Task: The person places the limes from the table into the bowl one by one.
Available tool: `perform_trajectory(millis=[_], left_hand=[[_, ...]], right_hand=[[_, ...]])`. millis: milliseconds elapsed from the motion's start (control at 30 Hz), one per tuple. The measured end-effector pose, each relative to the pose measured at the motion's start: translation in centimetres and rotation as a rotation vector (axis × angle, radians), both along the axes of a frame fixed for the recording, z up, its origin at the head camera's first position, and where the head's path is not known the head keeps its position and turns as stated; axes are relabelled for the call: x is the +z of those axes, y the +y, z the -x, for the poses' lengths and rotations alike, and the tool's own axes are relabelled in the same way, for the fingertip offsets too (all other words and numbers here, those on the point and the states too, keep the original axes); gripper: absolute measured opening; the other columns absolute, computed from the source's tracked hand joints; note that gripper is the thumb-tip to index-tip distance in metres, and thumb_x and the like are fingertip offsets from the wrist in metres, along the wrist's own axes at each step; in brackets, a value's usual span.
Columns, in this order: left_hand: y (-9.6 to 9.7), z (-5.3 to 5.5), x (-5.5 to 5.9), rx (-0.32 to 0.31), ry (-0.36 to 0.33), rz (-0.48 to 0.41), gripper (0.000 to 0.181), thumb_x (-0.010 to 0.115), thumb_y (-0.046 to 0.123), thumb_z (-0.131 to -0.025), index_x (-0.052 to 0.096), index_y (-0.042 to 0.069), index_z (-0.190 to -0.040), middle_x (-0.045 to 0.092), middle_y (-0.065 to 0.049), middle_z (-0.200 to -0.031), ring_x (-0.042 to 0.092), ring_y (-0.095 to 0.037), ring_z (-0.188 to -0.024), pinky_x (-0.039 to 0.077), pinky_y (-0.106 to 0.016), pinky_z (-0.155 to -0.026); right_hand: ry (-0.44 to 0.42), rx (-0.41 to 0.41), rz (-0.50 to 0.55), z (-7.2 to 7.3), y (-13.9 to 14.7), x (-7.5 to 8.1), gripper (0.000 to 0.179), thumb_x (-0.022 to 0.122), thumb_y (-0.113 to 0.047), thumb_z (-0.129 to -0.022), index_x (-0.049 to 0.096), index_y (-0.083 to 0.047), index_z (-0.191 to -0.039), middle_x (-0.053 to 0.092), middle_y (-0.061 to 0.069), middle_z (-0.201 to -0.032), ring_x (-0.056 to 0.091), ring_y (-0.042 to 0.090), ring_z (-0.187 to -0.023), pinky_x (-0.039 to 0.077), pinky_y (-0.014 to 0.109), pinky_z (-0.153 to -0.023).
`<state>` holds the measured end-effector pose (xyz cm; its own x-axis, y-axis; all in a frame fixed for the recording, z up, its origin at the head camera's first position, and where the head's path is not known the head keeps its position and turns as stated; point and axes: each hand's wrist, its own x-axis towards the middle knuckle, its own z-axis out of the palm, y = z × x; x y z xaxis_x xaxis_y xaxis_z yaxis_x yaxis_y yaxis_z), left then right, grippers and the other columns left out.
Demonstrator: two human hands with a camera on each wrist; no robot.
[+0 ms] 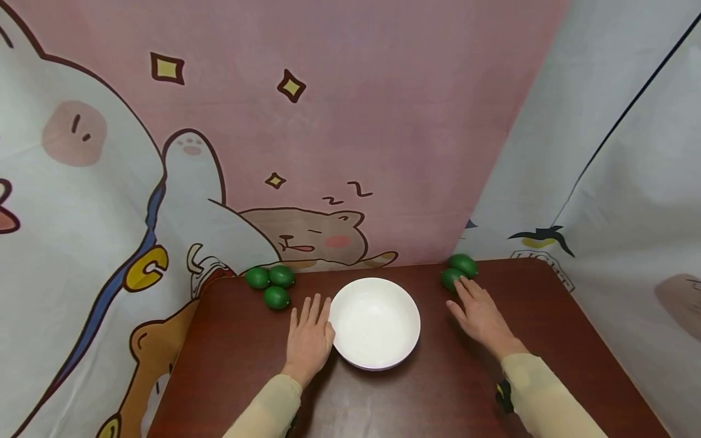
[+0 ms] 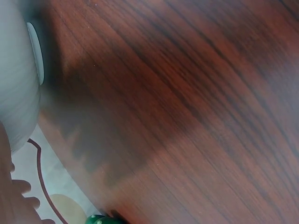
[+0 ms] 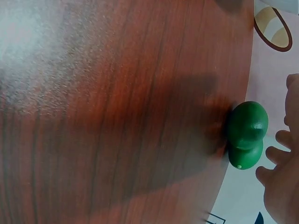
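Note:
A white bowl (image 1: pixel 375 323) stands upright on the brown table, with nothing in it. My left hand (image 1: pixel 309 342) is at the bowl's left side, fingers straight, thumb at the rim; whether it touches cannot be told. In the left wrist view the bowl's outer side (image 2: pixel 18 79) fills the left edge. My right hand (image 1: pixel 482 316) reaches with extended fingers toward two green limes, a nearer lime (image 1: pixel 451 278) and a farther lime (image 1: pixel 463 265). Its fingertips overlap the nearer one in the head view. The right wrist view shows a gap between the fingers and the limes (image 3: pixel 247 123).
Three more limes (image 1: pixel 276 297) lie grouped at the table's back left. Behind the table (image 1: pixel 235 365) hangs a pink and white cartoon-printed cloth (image 1: pixel 416 152), close against the back edge. More printed cloth (image 1: pixel 630 201) hangs on the right.

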<state>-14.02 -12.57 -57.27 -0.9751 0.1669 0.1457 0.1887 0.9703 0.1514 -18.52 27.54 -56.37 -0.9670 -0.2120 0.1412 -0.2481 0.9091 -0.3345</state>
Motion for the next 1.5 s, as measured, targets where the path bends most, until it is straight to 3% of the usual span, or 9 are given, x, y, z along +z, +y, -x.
perform_trajectory(millis=[433, 733, 1033, 1500], left_hand=[[0.1, -0.1, 0.1, 0.001, -0.004, -0.012, 0.054, 0.038, 0.029, -0.108, 0.04, 0.015, -0.16, 0.036, -0.011, -0.166, 0.029, -0.033, -0.155, 0.02, -0.059, -0.124], [-0.1, -0.2, 0.3, 0.002, -0.012, -0.037, 0.054, 0.038, 0.028, -0.108, 0.041, 0.014, -0.16, 0.039, -0.013, -0.164, 0.032, -0.035, -0.153, 0.021, -0.061, -0.123], [-0.3, -0.3, 0.0, 0.003, -0.014, -0.03, 0.054, 0.036, 0.029, -0.108, 0.04, 0.016, -0.161, 0.037, -0.012, -0.165, 0.03, -0.034, -0.154, 0.02, -0.06, -0.124], [0.1, 0.1, 0.1, -0.004, -0.003, -0.016, 0.053, 0.038, 0.029, -0.108, 0.041, 0.015, -0.16, 0.038, -0.012, -0.165, 0.032, -0.034, -0.153, 0.023, -0.06, -0.123]], right_hand=[[0.032, 0.002, 0.045, 1.9, 0.3, -0.8, 0.061, 0.062, -0.023, -0.103, 0.043, 0.01, -0.151, 0.037, 0.034, -0.156, 0.038, 0.053, -0.142, 0.033, 0.066, -0.114], [0.005, -0.017, 0.06, 3.6, -0.1, -1.1, 0.059, 0.06, -0.018, -0.103, 0.042, 0.01, -0.151, 0.035, 0.034, -0.157, 0.035, 0.053, -0.143, 0.033, 0.066, -0.115], [0.029, -0.022, 0.064, 4.5, 0.3, -2.4, 0.057, 0.06, -0.015, -0.101, 0.044, 0.011, -0.149, 0.036, 0.036, -0.155, 0.036, 0.056, -0.14, 0.033, 0.068, -0.112], [-0.049, -0.055, 0.08, 4.9, 0.4, -2.3, 0.06, 0.058, -0.015, -0.102, 0.038, 0.01, -0.153, 0.03, 0.034, -0.158, 0.032, 0.056, -0.143, 0.032, 0.069, -0.113]])
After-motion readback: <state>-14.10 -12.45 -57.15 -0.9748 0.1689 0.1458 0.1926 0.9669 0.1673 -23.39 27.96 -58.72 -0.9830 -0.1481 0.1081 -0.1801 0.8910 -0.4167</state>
